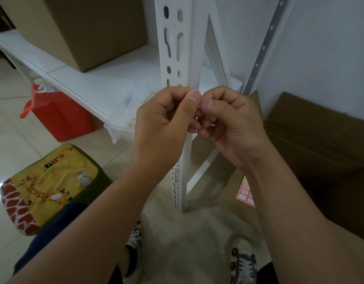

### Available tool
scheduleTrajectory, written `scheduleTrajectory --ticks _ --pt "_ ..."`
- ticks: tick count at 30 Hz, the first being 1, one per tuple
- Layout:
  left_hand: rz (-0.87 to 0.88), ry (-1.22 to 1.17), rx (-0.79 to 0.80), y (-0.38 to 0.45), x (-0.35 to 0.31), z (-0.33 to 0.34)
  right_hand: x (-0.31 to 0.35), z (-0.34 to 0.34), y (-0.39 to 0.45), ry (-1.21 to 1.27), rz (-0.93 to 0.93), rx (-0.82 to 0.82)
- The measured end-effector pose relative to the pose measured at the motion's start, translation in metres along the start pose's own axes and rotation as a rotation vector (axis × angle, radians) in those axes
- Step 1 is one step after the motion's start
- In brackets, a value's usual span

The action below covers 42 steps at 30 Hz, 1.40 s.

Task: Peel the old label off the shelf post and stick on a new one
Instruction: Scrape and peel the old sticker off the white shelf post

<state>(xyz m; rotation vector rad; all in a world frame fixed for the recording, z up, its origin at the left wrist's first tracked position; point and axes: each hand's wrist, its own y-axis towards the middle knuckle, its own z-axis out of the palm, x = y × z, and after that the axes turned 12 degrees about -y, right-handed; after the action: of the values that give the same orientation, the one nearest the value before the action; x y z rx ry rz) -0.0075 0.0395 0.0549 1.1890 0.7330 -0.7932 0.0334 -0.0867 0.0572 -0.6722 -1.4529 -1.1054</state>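
— Shelving fills the far side: we see a white shelf [90, 78] bearing a cardboard box [82, 31], with the slotted shelf post [178, 48] upright at centre.
— And our hands?
— Left hand [164, 124] and right hand [230, 124] meet before the post, fingers curled, thumbs together; what they pinch we cannot tell.
— Labels?
— A sticker sheet [246, 191] lies near right.

White slotted shelf post [178, 48], brown cardboard box [84, 27], red bag [62, 117], yellow giraffe-print cushion [52, 187]
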Motion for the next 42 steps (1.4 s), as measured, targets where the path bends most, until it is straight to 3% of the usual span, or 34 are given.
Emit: scheduleTrajectory --ticks 15,22,28,37,42 --pt "-0.264 -0.293 0.132 0.0000 -0.0011 0.0004 -0.0033 -0.0064 -0.0010 0.136 0.012 0.124" --pt "-0.236 -0.305 0.072 -0.0025 0.0003 0.0029 -0.0031 -0.0050 -0.0010 0.161 0.023 0.098" --pt "-0.119 -0.154 0.107 -0.0035 0.0010 0.0014 -0.0042 -0.0065 0.0006 0.152 0.046 0.022" --pt "-0.154 -0.190 0.096 -0.0058 -0.0004 0.0039 -0.0049 -0.0054 -0.0010 0.248 0.091 0.194" --pt "-0.128 -0.089 -0.038 -0.0029 -0.0008 0.0059 -0.0064 -0.0026 -0.0012 0.225 0.105 0.179"
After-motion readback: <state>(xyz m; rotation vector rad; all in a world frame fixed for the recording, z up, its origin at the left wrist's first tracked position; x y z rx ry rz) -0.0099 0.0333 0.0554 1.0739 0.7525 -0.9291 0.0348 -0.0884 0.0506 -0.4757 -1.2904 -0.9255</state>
